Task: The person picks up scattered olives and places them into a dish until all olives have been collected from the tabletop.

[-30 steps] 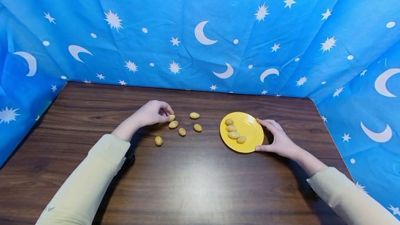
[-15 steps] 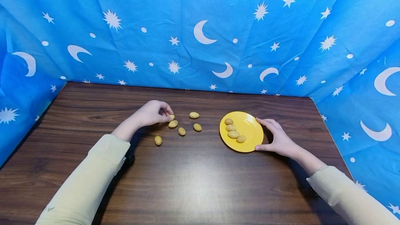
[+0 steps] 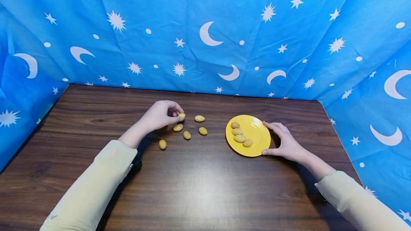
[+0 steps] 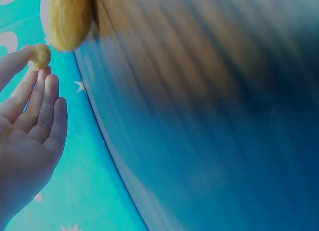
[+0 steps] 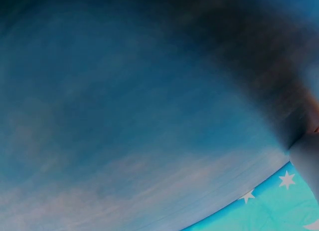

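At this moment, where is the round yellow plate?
In the head view, the round yellow plate lies on the brown wood-grained table, right of centre, between a loose oval yellowish piece and the right hand holding its rim.

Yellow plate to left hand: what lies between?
Head view: on the tabletop between the left hand and yellow plate lie, from far to near, one oval piece, a second oval piece and a third oval piece.

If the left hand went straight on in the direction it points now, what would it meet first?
Just beyond its pinched piece, the left hand would probably meet the rearmost loose yellow piece on the table; height is unclear, so it might pass above.
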Demonstrator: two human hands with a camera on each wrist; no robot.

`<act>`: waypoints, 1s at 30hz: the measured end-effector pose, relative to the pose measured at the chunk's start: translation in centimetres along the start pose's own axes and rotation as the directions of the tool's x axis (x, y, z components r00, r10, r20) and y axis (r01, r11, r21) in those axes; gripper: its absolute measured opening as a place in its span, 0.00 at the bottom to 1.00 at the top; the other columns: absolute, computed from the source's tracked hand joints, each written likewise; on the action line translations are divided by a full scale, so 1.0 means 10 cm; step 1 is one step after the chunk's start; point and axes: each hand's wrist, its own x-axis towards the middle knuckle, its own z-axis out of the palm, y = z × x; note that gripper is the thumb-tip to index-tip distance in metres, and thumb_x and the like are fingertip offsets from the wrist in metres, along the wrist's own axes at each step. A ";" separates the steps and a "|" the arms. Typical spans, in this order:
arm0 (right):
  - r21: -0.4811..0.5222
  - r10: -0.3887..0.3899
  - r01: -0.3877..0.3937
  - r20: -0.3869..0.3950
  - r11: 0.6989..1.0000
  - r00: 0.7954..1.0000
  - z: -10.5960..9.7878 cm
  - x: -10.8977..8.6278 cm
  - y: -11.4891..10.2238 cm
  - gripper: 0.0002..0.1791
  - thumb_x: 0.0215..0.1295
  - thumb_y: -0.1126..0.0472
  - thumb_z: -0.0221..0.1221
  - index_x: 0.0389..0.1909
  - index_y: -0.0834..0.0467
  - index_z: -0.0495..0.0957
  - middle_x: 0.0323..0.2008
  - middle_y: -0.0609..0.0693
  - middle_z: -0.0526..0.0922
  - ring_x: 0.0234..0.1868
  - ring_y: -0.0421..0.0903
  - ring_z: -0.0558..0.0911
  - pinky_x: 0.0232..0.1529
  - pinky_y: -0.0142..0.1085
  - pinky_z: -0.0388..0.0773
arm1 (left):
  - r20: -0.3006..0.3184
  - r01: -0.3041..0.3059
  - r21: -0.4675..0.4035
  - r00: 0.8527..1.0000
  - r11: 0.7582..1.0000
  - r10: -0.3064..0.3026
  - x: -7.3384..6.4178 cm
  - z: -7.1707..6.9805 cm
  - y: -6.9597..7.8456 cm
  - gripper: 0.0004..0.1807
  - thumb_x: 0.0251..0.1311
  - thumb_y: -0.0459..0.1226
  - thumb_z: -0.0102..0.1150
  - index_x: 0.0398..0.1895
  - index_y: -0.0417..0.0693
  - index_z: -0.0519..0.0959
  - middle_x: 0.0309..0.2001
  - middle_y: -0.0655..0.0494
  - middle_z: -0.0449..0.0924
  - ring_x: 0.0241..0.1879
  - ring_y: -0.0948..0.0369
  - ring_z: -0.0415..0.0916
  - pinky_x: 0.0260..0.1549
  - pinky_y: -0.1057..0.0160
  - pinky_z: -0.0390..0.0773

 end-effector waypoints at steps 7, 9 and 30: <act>-0.008 0.005 -0.006 -0.006 1.000 1.000 -0.01 -0.02 0.01 0.55 0.55 0.56 0.81 0.81 0.60 0.62 0.70 0.64 0.68 0.72 0.65 0.64 0.71 0.70 0.61 | 0.001 -0.034 0.001 0.999 0.999 0.034 0.05 0.11 0.16 0.06 0.68 0.37 0.71 0.45 0.46 0.87 0.40 0.52 0.86 0.42 0.56 0.81 0.46 0.57 0.79; -0.009 0.008 -0.008 -0.006 1.000 1.000 -0.01 -0.03 0.01 0.55 0.55 0.56 0.81 0.81 0.60 0.62 0.70 0.64 0.68 0.72 0.65 0.64 0.71 0.71 0.61 | -0.003 -0.048 -0.001 0.999 0.999 0.048 0.06 0.14 0.20 0.06 0.68 0.37 0.71 0.44 0.46 0.88 0.40 0.52 0.86 0.42 0.56 0.81 0.46 0.57 0.80; 0.004 0.007 -0.007 0.004 1.000 1.000 0.00 0.02 0.01 0.55 0.55 0.55 0.81 0.81 0.60 0.62 0.71 0.64 0.67 0.72 0.65 0.63 0.72 0.71 0.60 | 0.022 -0.167 -0.042 0.986 0.985 0.168 0.20 0.44 0.59 0.09 0.66 0.37 0.74 0.46 0.46 0.88 0.42 0.53 0.88 0.44 0.56 0.83 0.51 0.52 0.84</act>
